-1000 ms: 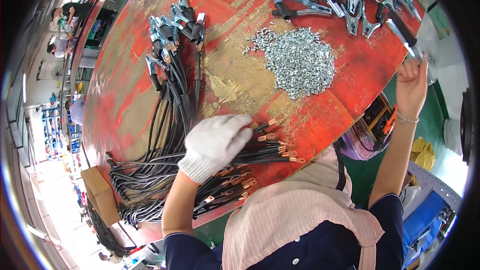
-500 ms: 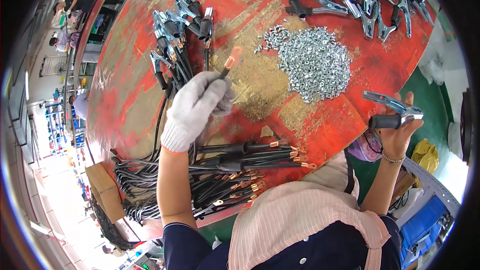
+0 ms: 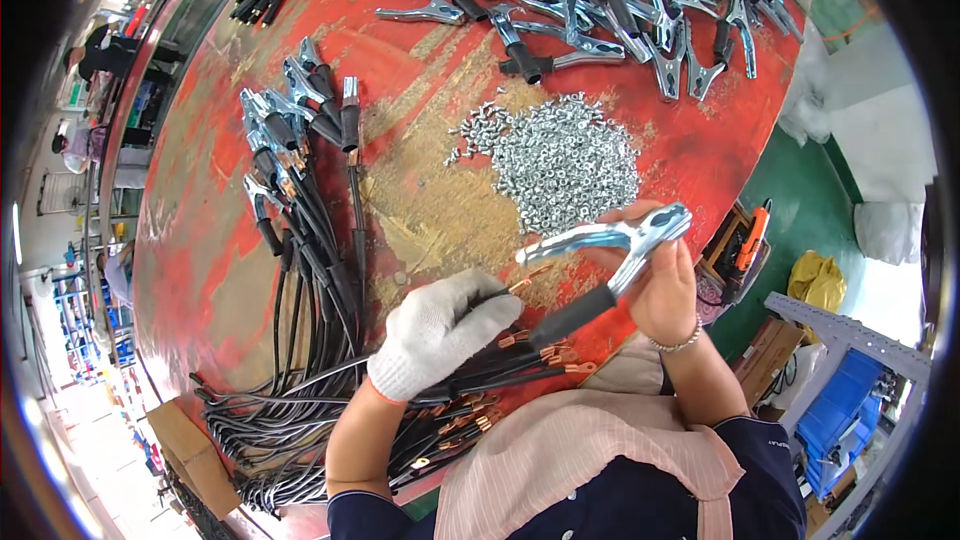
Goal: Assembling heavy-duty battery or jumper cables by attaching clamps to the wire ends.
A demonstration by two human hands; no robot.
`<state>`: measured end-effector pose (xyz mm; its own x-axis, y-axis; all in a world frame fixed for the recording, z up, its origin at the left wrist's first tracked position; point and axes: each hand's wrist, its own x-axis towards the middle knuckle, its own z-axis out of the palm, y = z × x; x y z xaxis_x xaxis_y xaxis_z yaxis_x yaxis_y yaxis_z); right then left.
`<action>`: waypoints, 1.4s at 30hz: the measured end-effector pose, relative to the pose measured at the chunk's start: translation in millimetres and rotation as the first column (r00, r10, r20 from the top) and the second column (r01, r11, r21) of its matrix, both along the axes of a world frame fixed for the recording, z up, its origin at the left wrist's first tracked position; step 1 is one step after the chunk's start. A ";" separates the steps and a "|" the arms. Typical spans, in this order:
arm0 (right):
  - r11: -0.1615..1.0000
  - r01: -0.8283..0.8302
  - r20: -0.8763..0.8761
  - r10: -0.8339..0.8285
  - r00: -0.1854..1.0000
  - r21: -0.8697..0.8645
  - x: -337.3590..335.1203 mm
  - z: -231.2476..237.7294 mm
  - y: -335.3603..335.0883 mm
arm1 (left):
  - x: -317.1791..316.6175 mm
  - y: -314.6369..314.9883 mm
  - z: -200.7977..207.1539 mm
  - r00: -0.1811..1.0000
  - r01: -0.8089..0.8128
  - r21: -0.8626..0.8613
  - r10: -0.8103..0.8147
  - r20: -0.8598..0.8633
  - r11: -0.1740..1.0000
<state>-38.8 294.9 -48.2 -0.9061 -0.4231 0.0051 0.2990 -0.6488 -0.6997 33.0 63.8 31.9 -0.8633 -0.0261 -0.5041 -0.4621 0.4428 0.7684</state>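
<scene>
My gloved left hand (image 3: 435,335) is closed around a black cable, whose copper lug (image 3: 522,283) sticks out past the fingertips. In my bare right hand (image 3: 668,302) is a silver spring clamp (image 3: 648,232) with a black sleeve on one handle. The clamp's handles point left toward the lug, and the lug lies close to them; whether they touch I cannot tell. Beyond the hands lies a heap of small metal nuts and screws (image 3: 570,165). Cables with copper lugs (image 3: 290,405) are bundled below my left hand, partly hidden by it.
Many loose clamps (image 3: 600,10) are piled at the far right of the red worn table (image 3: 400,70). Clamps joined to cables (image 3: 275,130) lie at the left. A cardboard box (image 3: 195,455) stands at the near left edge. Blue bins (image 3: 840,410) are at the right.
My right hand has brought the clamp from the right edge in over the table, toward my left hand. My left hand has come nearer to me with the cable, its lug now lower and pointing right.
</scene>
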 end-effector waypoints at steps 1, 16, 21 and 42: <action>0.999 -0.032 -0.038 0.032 0.999 -0.006 2.7 -4.8 -2.1 | -0.3 1.1 0.4 1.000 0.001 -0.022 -0.001 0.018 1.000; 0.957 0.050 -0.225 0.016 0.974 0.286 20.0 17.2 -3.5 | -4.6 4.0 -1.4 0.995 0.095 -0.128 -0.091 0.039 0.987; 0.941 0.056 -0.246 0.029 0.969 0.335 19.3 19.8 -2.3 | -4.9 6.7 -0.6 0.997 0.061 -0.135 -0.053 0.064 0.989; 0.936 0.017 -0.293 0.093 0.951 0.352 19.5 26.8 2.9 | -3.7 8.0 -2.2 0.995 0.080 -0.142 -0.069 0.077 0.987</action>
